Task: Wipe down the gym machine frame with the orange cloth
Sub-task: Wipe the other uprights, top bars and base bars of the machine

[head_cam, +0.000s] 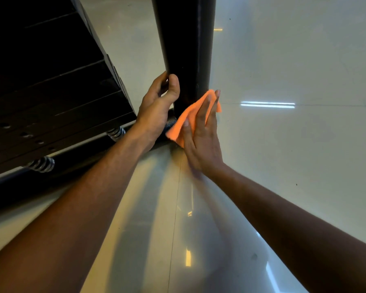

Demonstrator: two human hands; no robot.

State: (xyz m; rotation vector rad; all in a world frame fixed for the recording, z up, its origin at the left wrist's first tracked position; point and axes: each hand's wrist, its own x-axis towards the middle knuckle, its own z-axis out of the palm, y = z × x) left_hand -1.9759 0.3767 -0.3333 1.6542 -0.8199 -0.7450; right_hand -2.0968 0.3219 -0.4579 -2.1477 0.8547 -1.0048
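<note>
The soft orange cloth (193, 117) is pressed against the bottom of the thick black metal post (184, 49) of the gym machine, on its right side, close to the floor. My right hand (201, 136) lies flat on the cloth with straight fingers and pushes it onto the post. A corner of the cloth hangs out to the left, under my thumb.

My left hand (156, 106) is just left of the cloth. Its fingers and thumb curl around the left edge of the same post, a bit higher up.

To the left is the black stack of flat weight plates (51, 92). Two shiny metal springs (115, 133) sit under it, above a dark bar near the floor. All around is the pale shiny tiled floor (283, 155), with bright light spots on it.
</note>
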